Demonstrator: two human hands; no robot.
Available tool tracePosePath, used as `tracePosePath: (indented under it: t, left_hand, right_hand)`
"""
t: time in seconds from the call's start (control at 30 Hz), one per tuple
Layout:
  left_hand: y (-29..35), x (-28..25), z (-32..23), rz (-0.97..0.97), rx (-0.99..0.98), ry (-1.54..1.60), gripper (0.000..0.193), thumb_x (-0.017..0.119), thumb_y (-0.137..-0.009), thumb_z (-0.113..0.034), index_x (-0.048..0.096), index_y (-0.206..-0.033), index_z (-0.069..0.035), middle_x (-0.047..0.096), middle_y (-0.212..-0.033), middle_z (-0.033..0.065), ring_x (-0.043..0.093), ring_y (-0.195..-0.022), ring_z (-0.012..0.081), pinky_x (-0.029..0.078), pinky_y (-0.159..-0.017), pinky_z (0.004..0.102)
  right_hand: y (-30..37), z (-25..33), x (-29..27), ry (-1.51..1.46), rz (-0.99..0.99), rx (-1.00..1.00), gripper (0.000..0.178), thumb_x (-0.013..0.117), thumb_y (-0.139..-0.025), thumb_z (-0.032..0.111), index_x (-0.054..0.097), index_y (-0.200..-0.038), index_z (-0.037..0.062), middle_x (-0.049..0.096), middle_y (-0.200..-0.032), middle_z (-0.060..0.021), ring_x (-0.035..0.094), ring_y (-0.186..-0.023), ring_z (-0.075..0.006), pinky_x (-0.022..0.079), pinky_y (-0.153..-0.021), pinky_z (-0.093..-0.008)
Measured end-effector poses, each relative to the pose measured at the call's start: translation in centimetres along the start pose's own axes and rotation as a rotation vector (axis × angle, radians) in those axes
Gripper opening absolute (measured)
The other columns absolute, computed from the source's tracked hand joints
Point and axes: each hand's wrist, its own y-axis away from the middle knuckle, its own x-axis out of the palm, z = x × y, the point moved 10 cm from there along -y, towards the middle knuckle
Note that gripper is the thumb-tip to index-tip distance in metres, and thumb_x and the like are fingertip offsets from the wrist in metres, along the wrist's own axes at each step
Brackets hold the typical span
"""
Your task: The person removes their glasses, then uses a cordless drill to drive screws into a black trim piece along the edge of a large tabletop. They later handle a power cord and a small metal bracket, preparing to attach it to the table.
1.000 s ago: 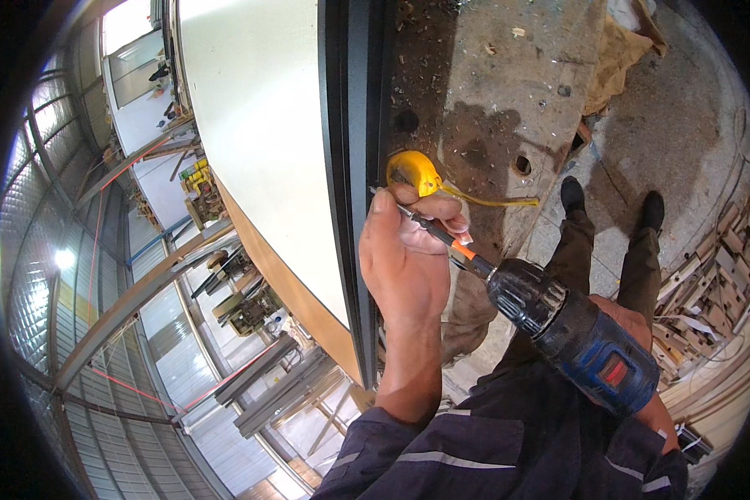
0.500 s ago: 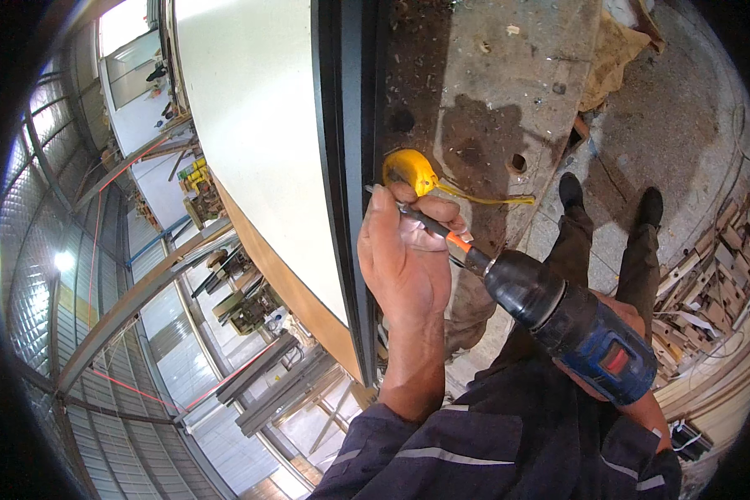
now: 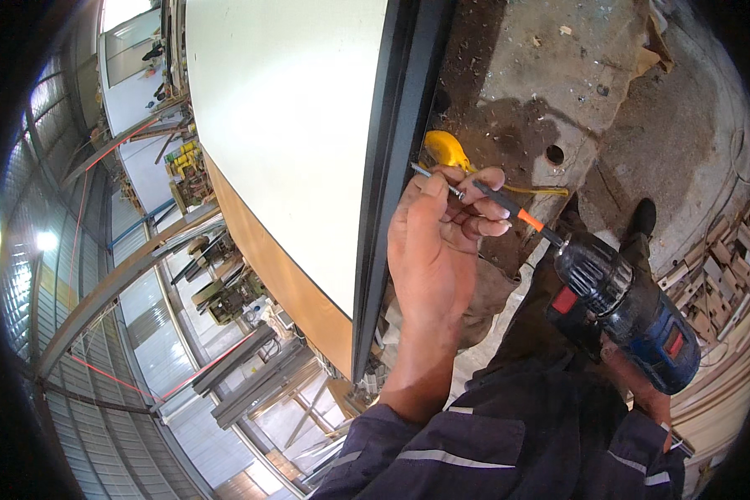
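My left hand (image 3: 433,258) pinches a screw (image 3: 438,180) between thumb and fingers, its tip toward the dark edge of a framed white panel. The screw's head faces the tip of a long dark driver bit (image 3: 498,200) with an orange band, with a small gap between them. The bit sits in the chuck of a blue and black cordless drill (image 3: 642,304). My right hand (image 3: 627,367), partly hidden behind the drill, grips it. Just beyond my left fingers is a yellow tape measure (image 3: 447,150) with some blade out; what it rests on is hidden.
To the left stands the white panel (image 3: 283,125) with a dark frame (image 3: 400,125). Brown cloth (image 3: 483,304) hangs below my left hand. Wood offcuts (image 3: 721,283) lie at right on the concrete floor (image 3: 692,133). Machines (image 3: 217,292) and metal profiles (image 3: 258,379) are at far left.
The drill has moved right and back, so its bit tip has come away from the screw. My left hand still pinches the screw. The whole view has shifted, with the panel further right.
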Motion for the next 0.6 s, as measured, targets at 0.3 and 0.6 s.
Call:
tracePosePath:
  t: [0.3, 0.6]
  left_hand:
    - [-0.1, -0.3, 0.1, -0.003, 0.054, -0.044, 0.03, 0.05, -0.106, -0.025, 0.055, -0.117, 0.002, 0.07, -0.106, 0.0225, 0.068, -0.082, 0.0245, 0.057, -0.072, 0.0324]
    - [-0.4, -0.3, 0.0, 0.016, 0.069, -0.019, 0.029, 0.05, -0.106, -0.023, 0.057, -0.116, 0.003, 0.071, -0.098, 0.0209, 0.07, -0.081, 0.0276, 0.056, -0.073, 0.0343]
  right_hand:
    - [-0.2, -0.8, 0.1, -0.152, -0.045, -0.124, 0.057, 0.087, -0.069, 0.019, 0.068, -0.119, 0.0001, 0.073, -0.106, -0.0125, 0.072, -0.098, -0.0221, 0.057, -0.09, -0.0335]
    - [-0.6, -2.1, 1.0, -0.241, -0.04, -0.088, 0.07, 0.092, -0.064, 0.024, 0.066, -0.125, 0.0013, 0.072, -0.111, -0.0122, 0.072, -0.101, -0.0218, 0.058, -0.091, -0.0342]
